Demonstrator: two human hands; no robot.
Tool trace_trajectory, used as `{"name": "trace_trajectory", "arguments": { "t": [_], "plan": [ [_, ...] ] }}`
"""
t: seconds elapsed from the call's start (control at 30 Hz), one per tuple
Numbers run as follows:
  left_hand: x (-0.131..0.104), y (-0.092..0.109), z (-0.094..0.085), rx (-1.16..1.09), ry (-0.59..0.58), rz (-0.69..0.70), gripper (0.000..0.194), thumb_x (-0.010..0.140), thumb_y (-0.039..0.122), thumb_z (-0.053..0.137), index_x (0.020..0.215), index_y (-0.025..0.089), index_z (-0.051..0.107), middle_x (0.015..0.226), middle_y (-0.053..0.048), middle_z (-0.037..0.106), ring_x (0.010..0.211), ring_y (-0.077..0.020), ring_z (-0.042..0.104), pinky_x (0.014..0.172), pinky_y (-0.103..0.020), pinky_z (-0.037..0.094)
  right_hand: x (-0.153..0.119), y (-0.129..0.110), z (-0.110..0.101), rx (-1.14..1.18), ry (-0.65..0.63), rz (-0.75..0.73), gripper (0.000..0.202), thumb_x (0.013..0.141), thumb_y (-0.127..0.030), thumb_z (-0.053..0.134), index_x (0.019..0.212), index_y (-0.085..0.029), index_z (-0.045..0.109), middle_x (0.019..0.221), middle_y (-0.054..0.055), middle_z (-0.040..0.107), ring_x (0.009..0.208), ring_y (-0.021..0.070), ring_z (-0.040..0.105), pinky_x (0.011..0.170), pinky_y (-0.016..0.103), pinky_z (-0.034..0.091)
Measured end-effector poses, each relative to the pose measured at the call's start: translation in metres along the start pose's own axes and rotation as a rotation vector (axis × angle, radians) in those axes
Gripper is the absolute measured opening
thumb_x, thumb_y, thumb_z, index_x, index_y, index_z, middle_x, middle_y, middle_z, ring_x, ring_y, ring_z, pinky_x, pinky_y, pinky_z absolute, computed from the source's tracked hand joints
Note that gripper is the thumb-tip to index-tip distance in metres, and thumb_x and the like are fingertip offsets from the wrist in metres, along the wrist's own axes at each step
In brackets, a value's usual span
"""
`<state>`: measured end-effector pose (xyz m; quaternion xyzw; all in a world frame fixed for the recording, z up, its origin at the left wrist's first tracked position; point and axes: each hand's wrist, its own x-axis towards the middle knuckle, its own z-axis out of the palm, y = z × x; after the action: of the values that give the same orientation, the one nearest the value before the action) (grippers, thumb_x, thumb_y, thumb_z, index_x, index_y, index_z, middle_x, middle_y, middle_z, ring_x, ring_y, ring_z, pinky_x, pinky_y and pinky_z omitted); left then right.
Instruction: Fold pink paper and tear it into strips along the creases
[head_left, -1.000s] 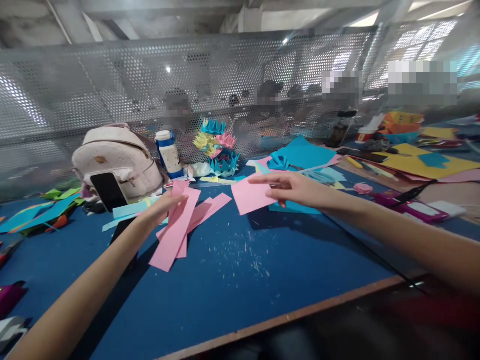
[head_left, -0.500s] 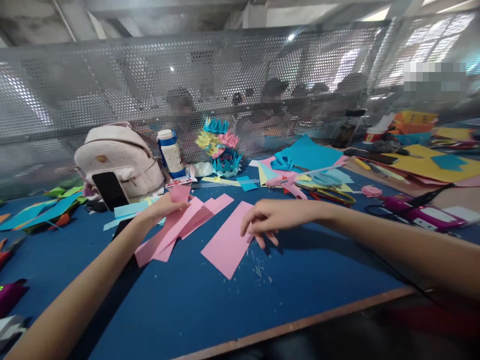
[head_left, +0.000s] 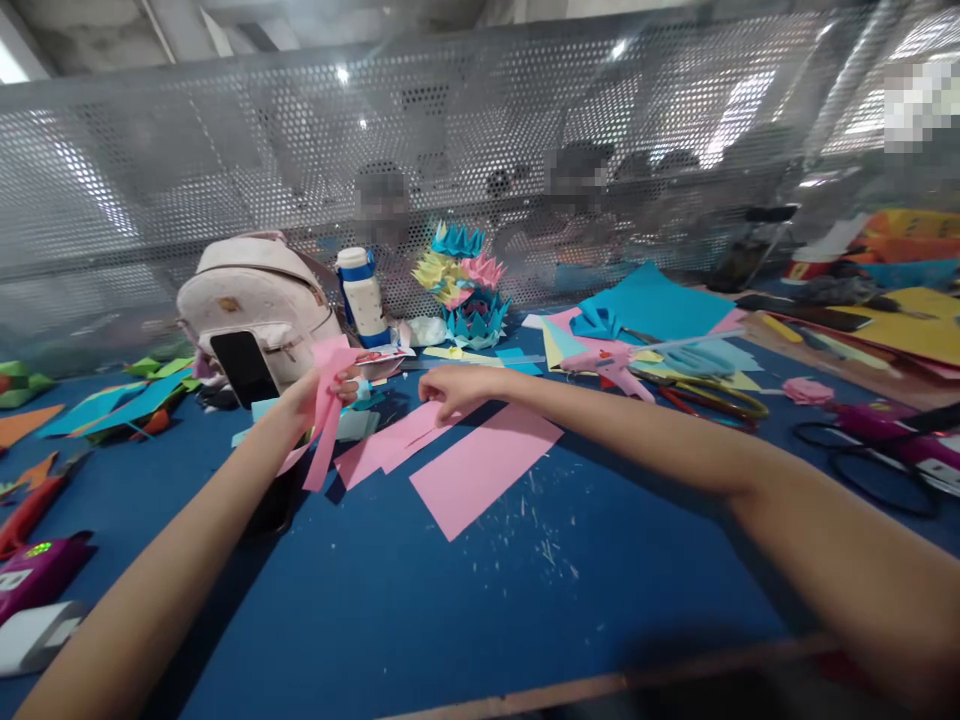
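My left hand (head_left: 311, 392) is lifted off the blue table (head_left: 420, 620) and grips a bunch of pink paper strips (head_left: 325, 425) that hang down from it. My right hand (head_left: 450, 390) reaches across to the left, fingers curled down onto more pink strips (head_left: 390, 448) lying flat. A larger pink paper rectangle (head_left: 484, 468) lies free on the table just right of those strips, under my right forearm's line.
A white backpack (head_left: 255, 300) with a black phone (head_left: 244, 368) leaning on it stands behind my left hand. A bottle (head_left: 362, 296), a paper flower model (head_left: 466, 290), a pink glue gun (head_left: 619, 365), scissors (head_left: 712, 398) and coloured sheets lie behind and right. A perforated metal screen closes the back.
My left hand has raised its pink strips off the table. My right hand let go of the pink rectangle, left it flat, and moved left onto the strips. The view shifted left.
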<state>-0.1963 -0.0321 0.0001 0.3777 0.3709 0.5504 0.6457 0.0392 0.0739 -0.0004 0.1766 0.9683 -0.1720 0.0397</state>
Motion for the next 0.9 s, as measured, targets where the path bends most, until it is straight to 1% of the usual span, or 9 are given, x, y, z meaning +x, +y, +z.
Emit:
{"name": "trace_trajectory", "arguments": {
  "t": [0.17, 0.23, 0.33, 0.43, 0.5, 0.57, 0.7, 0.8, 0.9],
  "plan": [
    [0.001, 0.002, -0.003, -0.044, 0.022, 0.025, 0.013, 0.087, 0.003, 0.052, 0.09, 0.013, 0.06, 0.054, 0.008, 0.041, 0.034, -0.0015, 0.035, 0.041, -0.014, 0.033, 0.012, -0.004, -0.005, 0.005, -0.107, -0.036, 0.026, 0.065, -0.023, 0.078, 0.084, -0.017, 0.062, 0.076, -0.001, 0.057, 0.071, 0.0148, 0.051, 0.064, 0.027, 0.035],
    [0.001, 0.0, -0.003, -0.042, 0.031, 0.027, 0.015, 0.086, 0.002, 0.051, 0.091, 0.012, 0.06, 0.054, 0.007, 0.041, 0.034, -0.0024, 0.037, 0.041, -0.015, 0.035, 0.01, -0.004, -0.006, 0.001, -0.109, -0.056, 0.024, 0.063, -0.02, 0.078, 0.081, -0.018, 0.061, 0.079, 0.0, 0.057, 0.077, 0.0162, 0.051, 0.066, 0.027, 0.035],
    [0.001, -0.003, -0.002, -0.026, 0.047, 0.026, 0.019, 0.085, 0.003, 0.05, 0.096, 0.013, 0.061, 0.053, 0.007, 0.042, 0.035, -0.0037, 0.038, 0.041, -0.016, 0.037, 0.008, -0.002, -0.004, 0.004, -0.088, -0.058, 0.034, 0.061, -0.02, 0.078, 0.09, -0.017, 0.061, 0.09, 0.002, 0.058, 0.083, 0.0174, 0.051, 0.068, 0.027, 0.036],
    [0.0, -0.006, 0.0, 0.005, 0.06, 0.023, 0.019, 0.083, 0.004, 0.053, 0.097, 0.014, 0.061, 0.053, 0.007, 0.042, 0.036, -0.0037, 0.037, 0.041, -0.015, 0.036, 0.007, 0.005, -0.001, 0.024, -0.089, -0.028, 0.047, 0.061, -0.028, 0.08, 0.101, -0.016, 0.059, 0.09, 0.001, 0.058, 0.076, 0.0156, 0.051, 0.064, 0.026, 0.037],
    [0.0, -0.007, 0.0, 0.036, 0.063, 0.017, 0.015, 0.08, 0.005, 0.057, 0.091, 0.014, 0.06, 0.054, 0.007, 0.041, 0.036, -0.0032, 0.037, 0.04, -0.014, 0.035, 0.007, 0.009, -0.001, 0.034, -0.092, -0.01, 0.045, 0.06, -0.031, 0.082, 0.097, -0.016, 0.06, 0.083, -0.001, 0.058, 0.071, 0.0141, 0.05, 0.062, 0.025, 0.036],
    [0.001, -0.009, 0.0, 0.075, 0.065, 0.009, 0.01, 0.076, 0.006, 0.062, 0.082, 0.014, 0.059, 0.054, 0.007, 0.041, 0.037, -0.0028, 0.037, 0.04, -0.014, 0.035, 0.004, 0.011, -0.003, 0.038, -0.075, -0.005, 0.033, 0.062, -0.029, 0.08, 0.087, -0.017, 0.062, 0.077, -0.002, 0.059, 0.069, 0.0133, 0.05, 0.061, 0.025, 0.035],
    [0.001, -0.014, -0.003, 0.189, 0.101, 0.005, 0.012, 0.072, 0.012, 0.07, 0.076, 0.014, 0.059, 0.054, 0.006, 0.045, 0.039, -0.0036, 0.039, 0.04, -0.014, 0.035, -0.019, 0.011, -0.014, 0.036, 0.082, 0.014, 0.007, 0.074, -0.018, 0.067, 0.08, -0.017, 0.066, 0.082, 0.002, 0.065, 0.075, 0.015, 0.055, 0.067, 0.027, 0.036],
    [0.0, -0.017, -0.003, 0.299, 0.15, 0.011, 0.017, 0.072, 0.019, 0.076, 0.084, 0.013, 0.066, 0.056, 0.004, 0.051, 0.042, -0.0066, 0.045, 0.041, -0.017, 0.037, -0.051, 0.009, -0.025, 0.035, 0.258, 0.053, 0.012, 0.084, -0.02, 0.057, 0.087, -0.017, 0.068, 0.089, 0.005, 0.069, 0.083, 0.0181, 0.059, 0.071, 0.029, 0.037],
    [-0.003, -0.019, 0.005, 0.403, 0.198, 0.03, 0.027, 0.07, 0.022, 0.08, 0.095, 0.013, 0.071, 0.064, -0.001, 0.062, 0.048, -0.0106, 0.053, 0.046, -0.02, 0.041, -0.088, 0.011, -0.037, 0.054, 0.355, 0.055, 0.018, 0.085, -0.023, 0.056, 0.096, -0.019, 0.07, 0.093, 0.005, 0.07, 0.085, 0.0178, 0.061, 0.074, 0.029, 0.04]
  ]
}}
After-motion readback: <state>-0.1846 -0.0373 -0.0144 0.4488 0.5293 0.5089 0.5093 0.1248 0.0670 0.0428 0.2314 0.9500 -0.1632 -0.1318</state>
